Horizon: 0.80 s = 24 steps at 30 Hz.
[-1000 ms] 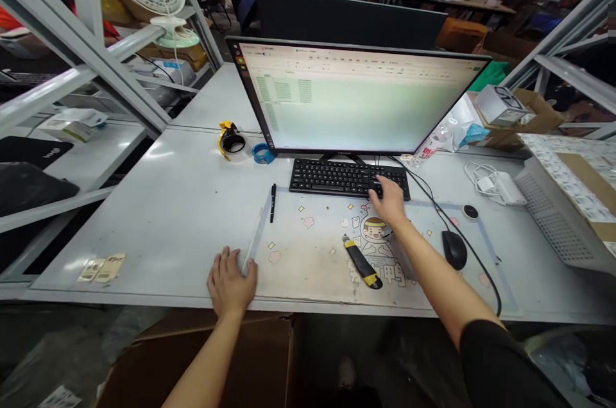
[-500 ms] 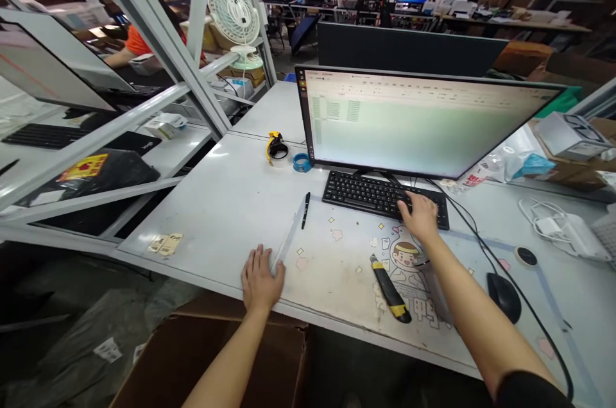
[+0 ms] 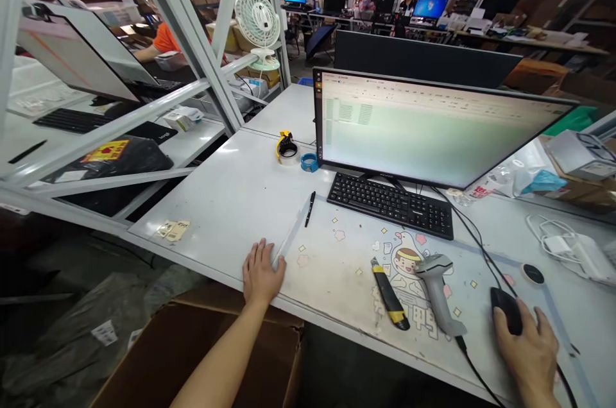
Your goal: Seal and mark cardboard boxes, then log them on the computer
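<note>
My left hand [image 3: 262, 273] lies flat at the front edge of the white table, fingers stretched out and nothing in it. At the right, my right hand [image 3: 528, 344] grips a black computer mouse [image 3: 506, 309], the thumb along its left side. A grey barcode scanner [image 3: 439, 292] lies on the printed desk mat, left of the mouse. Beside the scanner is a black and yellow utility knife [image 3: 389, 296]. The black keyboard [image 3: 391, 204] stands below the monitor [image 3: 433, 132], which shows a spreadsheet-like page. A black pen [image 3: 310, 209] lies left of the keyboard.
A tape dispenser [image 3: 287, 147] and a blue tape roll [image 3: 309, 163] sit left of the monitor. White cables and an adapter [image 3: 584, 254] lie at the right. Below the front edge stands an open cardboard box [image 3: 216, 344]. Metal frame bars [image 3: 192, 42] and a fan [image 3: 257, 20] rise at left.
My right hand has left the keyboard, moved right and down, and taken hold of the mouse. The barcode scanner is now uncovered. My left hand stays in place; the view has shifted slightly.
</note>
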### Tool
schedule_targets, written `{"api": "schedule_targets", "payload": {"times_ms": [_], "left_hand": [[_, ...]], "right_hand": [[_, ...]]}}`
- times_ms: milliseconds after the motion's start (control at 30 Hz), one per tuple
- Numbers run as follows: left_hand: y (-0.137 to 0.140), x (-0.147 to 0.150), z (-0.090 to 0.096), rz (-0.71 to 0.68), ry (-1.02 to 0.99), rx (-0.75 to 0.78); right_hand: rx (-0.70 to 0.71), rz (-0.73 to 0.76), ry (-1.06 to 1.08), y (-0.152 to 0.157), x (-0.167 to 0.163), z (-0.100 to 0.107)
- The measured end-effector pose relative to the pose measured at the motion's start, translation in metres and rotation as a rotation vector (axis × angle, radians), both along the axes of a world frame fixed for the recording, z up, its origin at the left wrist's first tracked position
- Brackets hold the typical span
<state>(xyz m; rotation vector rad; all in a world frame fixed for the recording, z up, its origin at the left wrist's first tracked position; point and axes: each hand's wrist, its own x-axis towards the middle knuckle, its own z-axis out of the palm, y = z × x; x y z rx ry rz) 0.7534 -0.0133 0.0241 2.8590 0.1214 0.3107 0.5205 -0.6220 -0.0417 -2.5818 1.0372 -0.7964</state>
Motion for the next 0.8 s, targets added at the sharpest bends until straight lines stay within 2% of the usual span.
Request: {"api": "schedule_targets", "payload": {"times_ms": [100,367,800], "left_hand": [[-0.001,0.0,0.0,0.009,0.011,0.001],[0.0,0.0,0.0,0.015,0.02,-0.002],[0.0,0.002,-0.005,0.016,0.012,0.004]], "right_hand": [[-0.038,0.033,-0.074,0.006,0.005,-0.007],[-0.161,0.113,-0.096,0.002,0.006,-0.027],[-0.162,0.136,-0.084,0.001,0.008,-0.025]]}}
